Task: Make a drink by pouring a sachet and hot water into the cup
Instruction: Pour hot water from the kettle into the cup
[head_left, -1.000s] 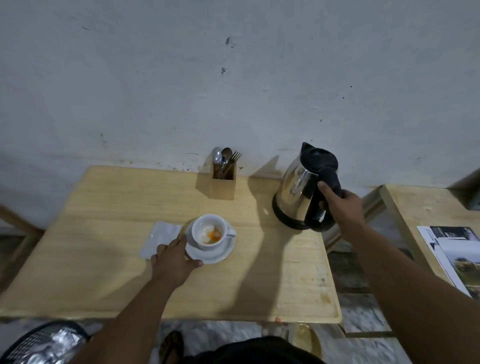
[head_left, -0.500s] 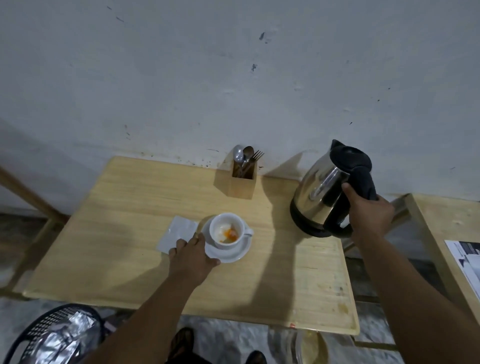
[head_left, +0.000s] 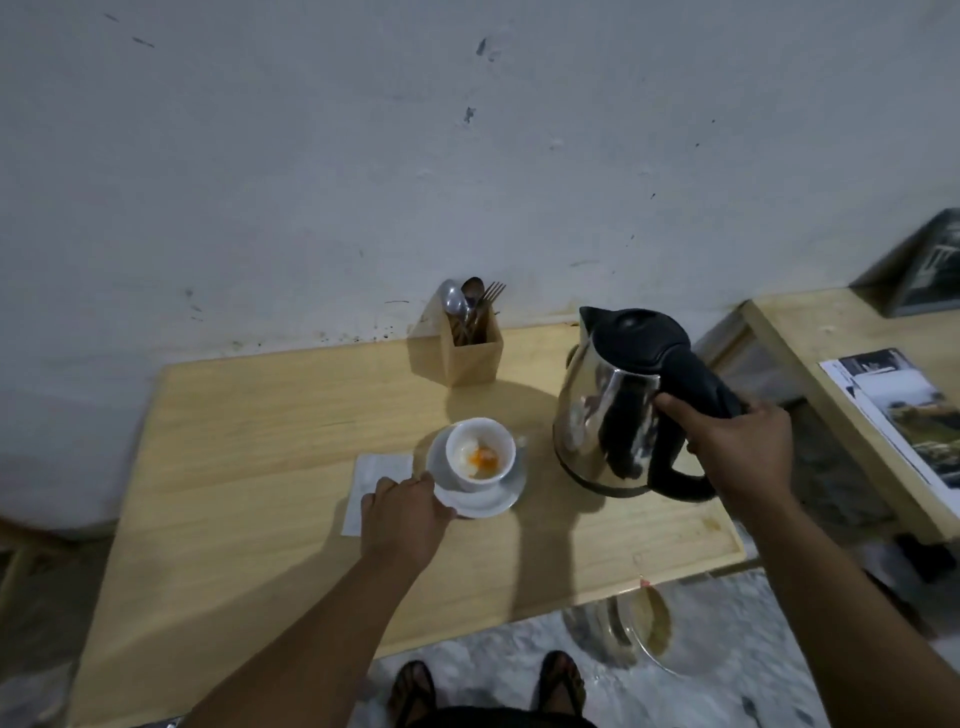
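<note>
On the bench, your cup sits on its saucer with white and orange powder already in it, looks like. Your left hand pinches the saucer's near-left rim. Your right hand is wrapped around the kettle handle, so that grip's full. The cup's just left of the kettle, spout pointing up and left, so I'd guess you swing left and tip.
</note>
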